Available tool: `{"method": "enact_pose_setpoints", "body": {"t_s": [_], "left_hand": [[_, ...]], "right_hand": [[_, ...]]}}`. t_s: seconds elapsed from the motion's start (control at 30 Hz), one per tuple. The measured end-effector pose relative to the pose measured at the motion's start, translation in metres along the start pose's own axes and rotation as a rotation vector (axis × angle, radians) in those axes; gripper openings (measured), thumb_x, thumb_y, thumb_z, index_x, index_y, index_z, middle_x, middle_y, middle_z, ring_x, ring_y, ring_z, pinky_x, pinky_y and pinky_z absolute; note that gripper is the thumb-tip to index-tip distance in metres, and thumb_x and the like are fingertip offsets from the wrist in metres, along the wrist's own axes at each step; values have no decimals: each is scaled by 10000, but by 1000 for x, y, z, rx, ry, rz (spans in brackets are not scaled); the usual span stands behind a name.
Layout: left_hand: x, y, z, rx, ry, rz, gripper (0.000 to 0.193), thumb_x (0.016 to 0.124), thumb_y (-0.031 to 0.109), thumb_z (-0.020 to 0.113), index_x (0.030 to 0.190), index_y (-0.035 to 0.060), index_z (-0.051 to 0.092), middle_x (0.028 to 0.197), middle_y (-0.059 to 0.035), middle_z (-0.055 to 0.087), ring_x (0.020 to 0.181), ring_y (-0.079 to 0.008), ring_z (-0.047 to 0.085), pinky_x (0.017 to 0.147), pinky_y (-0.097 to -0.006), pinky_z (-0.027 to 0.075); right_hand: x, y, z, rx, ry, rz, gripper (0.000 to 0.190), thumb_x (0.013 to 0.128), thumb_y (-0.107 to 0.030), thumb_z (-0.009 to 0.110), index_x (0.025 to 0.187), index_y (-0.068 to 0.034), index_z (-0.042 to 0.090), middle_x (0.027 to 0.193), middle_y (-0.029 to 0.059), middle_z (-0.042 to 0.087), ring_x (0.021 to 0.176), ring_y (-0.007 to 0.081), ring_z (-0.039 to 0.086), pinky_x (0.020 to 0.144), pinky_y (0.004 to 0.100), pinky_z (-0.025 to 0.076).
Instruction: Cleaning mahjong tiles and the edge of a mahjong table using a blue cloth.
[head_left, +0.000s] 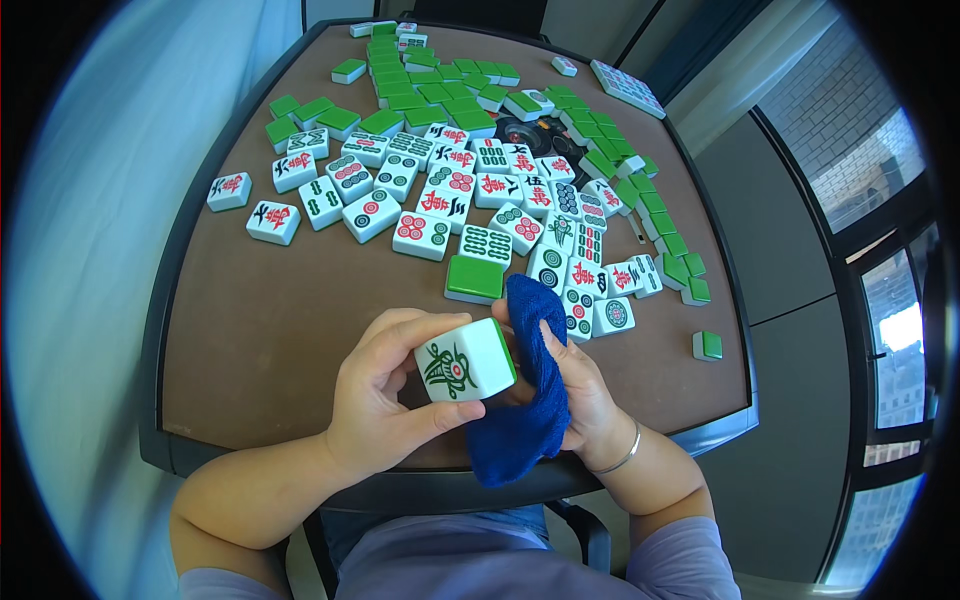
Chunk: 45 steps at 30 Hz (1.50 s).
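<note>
Between the thumb and fingers of my left hand (379, 397) is a white mahjong tile with a green back (469, 356), its green bird design turned up towards me. My right hand (589, 394) grips a blue terry cloth (536, 375), which hangs down over the table's near edge. The cloth is close to the tile's green side; whether they touch I cannot tell. Just beyond my hands a tile lies green side up (475, 277). Many face-up tiles (442, 206) with circles, bamboo and characters spread behind it.
Green-backed tiles (420, 94) cover the far part of the brown mahjong table (300, 322). A block of face-up tiles (628, 86) sits at the far right corner, and one tile (707, 346) lies alone at right. A curtain (150, 225) hangs at left. A chair armrest (585, 532) is below.
</note>
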<state>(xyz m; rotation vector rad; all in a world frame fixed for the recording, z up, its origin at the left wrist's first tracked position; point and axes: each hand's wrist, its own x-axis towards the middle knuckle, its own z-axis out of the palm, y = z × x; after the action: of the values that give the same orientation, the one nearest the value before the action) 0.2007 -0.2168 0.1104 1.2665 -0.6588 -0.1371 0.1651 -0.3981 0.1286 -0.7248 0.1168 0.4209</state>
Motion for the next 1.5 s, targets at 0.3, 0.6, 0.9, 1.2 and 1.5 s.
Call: {"method": "enact_pose_setpoints", "body": {"t_s": [0.3,0.6,0.9,1.2,1.5], "left_hand": [[3,1,-1,563,31,224,537,552,182,748,1046,91,558,1037,-54,570,1001,-251,489,920,-434,304],[2,2,0,731,26,238,551,483,121,747,1006,107,573,1003,-44,568,968,-253,501,923,-444,291],[1,1,3,733,38,270,458,520,119,729,954,97,587,974,-45,565,953,-238,510,920,-433,284],[3,1,3,698,20,329,437,546,134,731,955,84,584,991,-73,544,951,-249,510,894,-414,317],[-2,-1,6,468,82,320,513,537,65,767,997,51,539,959,-111,544,865,-232,552,729,-293,456]], "right_hand": [[-10,1,12,-239,-177,-11,672,807,-381,563,1323,-88,247,1001,4,502,686,25,463,571,163,392],[-6,-2,10,-333,-160,33,523,756,-374,636,1091,-11,465,911,4,527,773,43,477,656,176,399],[-3,1,8,-247,-122,46,474,774,-328,626,1078,-4,464,917,29,554,789,66,529,680,209,450],[-3,1,6,-156,-103,109,461,786,-314,612,1086,-4,451,917,63,563,785,100,560,682,238,477],[-4,4,15,-349,80,-158,494,769,-244,643,1141,-3,426,961,75,553,800,110,557,697,243,478]]}}
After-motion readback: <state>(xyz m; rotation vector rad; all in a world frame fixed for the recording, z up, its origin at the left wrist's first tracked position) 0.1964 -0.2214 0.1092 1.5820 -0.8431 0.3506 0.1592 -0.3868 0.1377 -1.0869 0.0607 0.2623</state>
